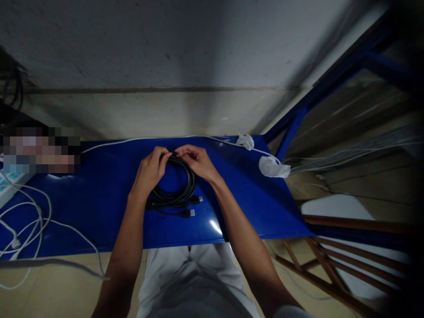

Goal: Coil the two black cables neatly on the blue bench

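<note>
A coiled black cable (191, 184) lies on the blue tabletop in front of me. Two flat plugs, apparently HDMI, stick out at its near side: one plug (186, 213) lower and another plug (196, 200) just above it. My left hand (150, 170) is closed on the coil's far left part, thumb and fingers pinched together. Opposite it, my right hand (198, 162) pinches the far side of the coil. The fingertips of both hands nearly meet there. What exactly they grip at that spot is too dark and small to make out.
White cords (39, 207) tangle at the left beside a white power strip (13, 185). A white cable (139, 139) runs along the wall edge of the blue table (99, 198) to crumpled white wrappings (272, 168). Wooden chair slats (357, 260) and a blue frame (293, 130) stand at right.
</note>
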Demonstrator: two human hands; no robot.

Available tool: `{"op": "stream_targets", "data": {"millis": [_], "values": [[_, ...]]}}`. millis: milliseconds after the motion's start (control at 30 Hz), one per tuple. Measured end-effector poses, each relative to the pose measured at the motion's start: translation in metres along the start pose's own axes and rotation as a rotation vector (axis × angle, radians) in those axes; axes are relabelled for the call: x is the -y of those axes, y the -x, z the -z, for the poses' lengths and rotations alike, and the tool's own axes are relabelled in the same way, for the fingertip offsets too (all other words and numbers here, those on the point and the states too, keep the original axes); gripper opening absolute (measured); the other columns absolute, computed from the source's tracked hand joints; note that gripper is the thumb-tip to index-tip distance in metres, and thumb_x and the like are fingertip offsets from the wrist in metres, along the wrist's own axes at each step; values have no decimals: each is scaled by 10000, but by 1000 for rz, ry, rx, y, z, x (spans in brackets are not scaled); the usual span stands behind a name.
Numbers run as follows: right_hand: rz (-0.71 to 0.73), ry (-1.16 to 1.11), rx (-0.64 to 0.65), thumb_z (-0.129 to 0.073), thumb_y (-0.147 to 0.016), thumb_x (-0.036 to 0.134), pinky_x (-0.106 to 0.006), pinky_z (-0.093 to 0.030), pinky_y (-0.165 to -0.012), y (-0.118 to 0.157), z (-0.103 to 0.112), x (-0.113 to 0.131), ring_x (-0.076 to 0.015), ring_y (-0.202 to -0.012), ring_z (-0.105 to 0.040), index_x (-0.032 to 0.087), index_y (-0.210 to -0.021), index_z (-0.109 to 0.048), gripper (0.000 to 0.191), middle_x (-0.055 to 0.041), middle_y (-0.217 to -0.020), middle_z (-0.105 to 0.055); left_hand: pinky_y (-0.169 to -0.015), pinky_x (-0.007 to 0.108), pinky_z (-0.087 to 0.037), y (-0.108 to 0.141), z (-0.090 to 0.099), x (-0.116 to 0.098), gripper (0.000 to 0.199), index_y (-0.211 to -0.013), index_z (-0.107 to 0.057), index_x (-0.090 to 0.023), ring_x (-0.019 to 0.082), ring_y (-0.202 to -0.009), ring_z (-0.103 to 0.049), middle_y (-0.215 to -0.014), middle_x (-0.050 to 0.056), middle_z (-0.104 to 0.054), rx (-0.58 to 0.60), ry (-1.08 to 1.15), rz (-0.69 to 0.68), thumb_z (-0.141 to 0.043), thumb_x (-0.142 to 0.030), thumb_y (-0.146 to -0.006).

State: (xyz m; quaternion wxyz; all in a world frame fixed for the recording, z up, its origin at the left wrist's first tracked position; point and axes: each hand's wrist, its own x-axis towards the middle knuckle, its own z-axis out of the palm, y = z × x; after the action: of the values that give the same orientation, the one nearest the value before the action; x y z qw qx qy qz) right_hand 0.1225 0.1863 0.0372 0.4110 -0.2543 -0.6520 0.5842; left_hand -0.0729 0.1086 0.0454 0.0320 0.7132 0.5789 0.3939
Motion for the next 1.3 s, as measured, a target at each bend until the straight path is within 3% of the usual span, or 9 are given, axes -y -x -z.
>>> {"op": "stream_targets", "data": {"millis": [300, 533, 700, 833, 967, 1167, 1300], "values": [[-11, -70, -15, -783, -926, 511, -291, -520, -840, 0, -5, 3, -150, -864, -653, 201, -951, -715, 319, -15, -937, -733, -826, 315, -544, 0, 1, -1, 191, -1128, -593, -223, 191, -893, -720, -1002, 52, -723, 6, -13, -1, -510, -394, -1116], [-74, -123, -78, -795, -900, 621, -275, -522, -745, -1, -9, 2, -158, -806, -650, 215, -939, -692, 421, -20, -886, -741, -816, 308, -538, -1, 2, -5, 192, -1113, -593, -221, 185, -883, -715, -1003, 53, -729, -12, -3, -8, -515, -397, -1116], [16, 53, -99, -744, -943, 613, -296, -530, -802, -3, -6, -2, -171, -829, -645, 213, -918, -692, 404, -19, -870, -717, -814, 305, -537, -1, 2, -5, 188, -1104, -587, -227, 181, -874, -707, -983, 43, -720, -22, 18, -17, -511, -399, -1116], [86, 183, -35, -718, -988, 507, -314, -523, -856, -3, 1, -4, -179, -872, -636, 204, -913, -706, 312, -25, -899, -707, -822, 312, -536, -2, 2, -4, 176, -1101, -587, -226, 182, -875, -700, -971, 42, -710, -19, 30, -19, -513, -385, -1115], [90, 97, 59, -753, -971, 433, -313, -535, -893, -1, 4, -2, -175, -907, -654, 199, -978, -708, 238, -30, -952, -718, -825, 307, -533, -2, 1, -2, 180, -1103, -589, -224, 179, -880, -699, -976, 43, -707, -35, 48, -42, -513, -387, -1115], [29, -8, 160, -858, -882, 418, -314, -563, -929, 2, 4, 4, -173, -942, -688, 194, -1010, -724, 290, -35, -989, -751, -821, 293, -525, -2, 0, 1, 198, -1111, -598, -222, 166, -863, -703, -964, 36, -700, -61, 82, -72, -502, -395, -1120], [7, -73, 182, -943, -772, 379, -309, -592, -856, 2, 2, 4, -176, -903, -720, 196, -997, -725, 363, -23, -939, -766, -796, 283, -515, -2, -1, 3, 207, -1116, -600, -227, 160, -838, -702, -935, 29, -694, -78, 85, -68, -493, -404, -1122]]}}
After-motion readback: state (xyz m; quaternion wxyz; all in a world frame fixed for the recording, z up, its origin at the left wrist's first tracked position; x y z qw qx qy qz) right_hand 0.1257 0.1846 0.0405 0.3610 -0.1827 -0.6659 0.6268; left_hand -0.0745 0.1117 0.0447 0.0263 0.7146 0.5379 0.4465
